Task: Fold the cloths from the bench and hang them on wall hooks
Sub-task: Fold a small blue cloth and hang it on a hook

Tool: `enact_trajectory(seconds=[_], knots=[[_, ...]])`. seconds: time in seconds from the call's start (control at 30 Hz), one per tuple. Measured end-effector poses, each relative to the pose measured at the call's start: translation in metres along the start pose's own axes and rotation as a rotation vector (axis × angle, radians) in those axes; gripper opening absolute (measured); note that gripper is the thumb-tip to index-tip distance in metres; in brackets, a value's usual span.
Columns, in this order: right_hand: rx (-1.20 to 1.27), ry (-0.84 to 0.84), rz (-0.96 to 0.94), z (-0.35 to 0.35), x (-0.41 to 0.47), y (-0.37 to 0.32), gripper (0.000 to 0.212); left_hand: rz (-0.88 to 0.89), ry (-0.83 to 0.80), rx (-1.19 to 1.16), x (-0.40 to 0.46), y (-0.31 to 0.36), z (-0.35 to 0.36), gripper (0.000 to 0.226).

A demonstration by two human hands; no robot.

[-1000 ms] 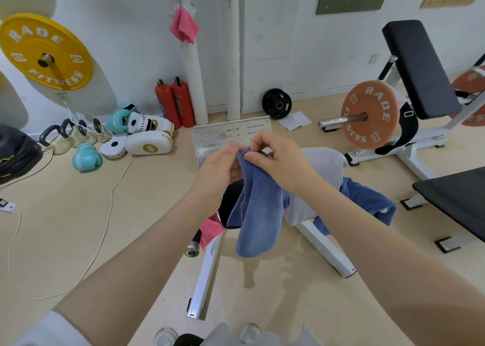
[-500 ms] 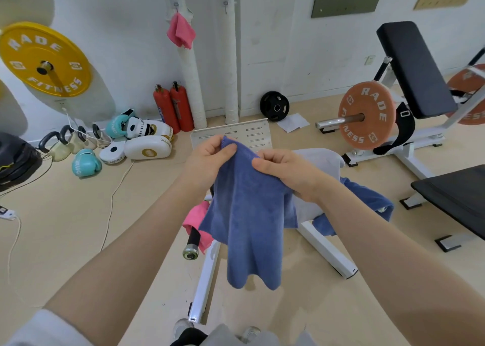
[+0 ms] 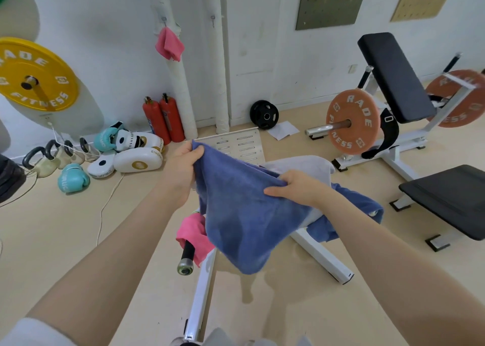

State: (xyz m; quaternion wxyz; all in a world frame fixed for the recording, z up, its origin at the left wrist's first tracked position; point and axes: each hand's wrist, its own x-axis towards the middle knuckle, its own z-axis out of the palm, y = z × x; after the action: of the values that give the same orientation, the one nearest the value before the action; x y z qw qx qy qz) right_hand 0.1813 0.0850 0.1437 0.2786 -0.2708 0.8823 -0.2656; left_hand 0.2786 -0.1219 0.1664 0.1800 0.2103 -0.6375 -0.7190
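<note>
I hold a blue cloth [image 3: 241, 214] spread out in front of me above the bench. My left hand [image 3: 181, 167] pinches its upper left corner. My right hand [image 3: 296, 188] grips its upper right edge. The cloth hangs down in a slack sheet between them. Beneath it, on the white-framed bench [image 3: 320, 256], lie a grey cloth [image 3: 301, 164], another blue cloth [image 3: 354, 209] and a pink cloth [image 3: 194, 232]. One pink cloth [image 3: 169, 45] hangs from a hook on the wall pipe; a second hook [image 3: 213, 18] to its right is bare.
Boxing gloves and pads [image 3: 126, 151], kettlebells [image 3: 44, 159] and two red extinguishers [image 3: 164, 119] line the wall at left. A yellow plate [image 3: 34, 75] hangs at left. A barbell machine with an orange plate [image 3: 351, 122] and a black bench pad [image 3: 451, 198] stand at right.
My hands have drawn apart, spreading the blue cloth from a bunched, narrow hang into a wide sheet. The left hand moved left, the right hand moved right and down.
</note>
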Motion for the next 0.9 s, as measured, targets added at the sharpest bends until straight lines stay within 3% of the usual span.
enact_trajectory(seconds=[0.13,0.23,0.3,0.4,0.53,0.63,0.73,0.9], knots=[[-0.050,-0.027,0.021,0.003,0.012,0.018,0.048,-0.103,0.063,-0.094,0.000,-0.007,0.000,0.031],[-0.223,0.004,0.025,0.000,0.018,0.033,0.039,-0.150,0.036,-0.127,-0.001,-0.009,-0.004,0.032],[-0.365,0.131,0.028,-0.002,0.021,0.040,0.033,-0.185,0.004,-0.136,0.000,-0.011,-0.007,0.033],[-0.459,0.478,0.062,-0.001,0.021,0.044,0.027,-0.163,-0.025,-0.114,0.007,-0.014,-0.015,0.031],[-0.447,0.654,0.027,-0.009,0.022,0.046,0.029,-0.126,-0.040,0.221,0.019,-0.029,-0.032,0.027],[-0.469,0.644,-0.087,-0.015,0.019,0.039,0.030,-0.117,-0.002,0.330,0.028,-0.037,-0.041,0.023],[-0.507,0.581,-0.069,-0.022,0.020,0.033,0.026,-0.091,0.054,0.256,0.031,-0.036,-0.037,0.019],[-0.719,0.471,0.000,-0.024,0.020,0.028,0.026,0.004,0.284,0.281,0.039,-0.032,-0.023,0.022]])
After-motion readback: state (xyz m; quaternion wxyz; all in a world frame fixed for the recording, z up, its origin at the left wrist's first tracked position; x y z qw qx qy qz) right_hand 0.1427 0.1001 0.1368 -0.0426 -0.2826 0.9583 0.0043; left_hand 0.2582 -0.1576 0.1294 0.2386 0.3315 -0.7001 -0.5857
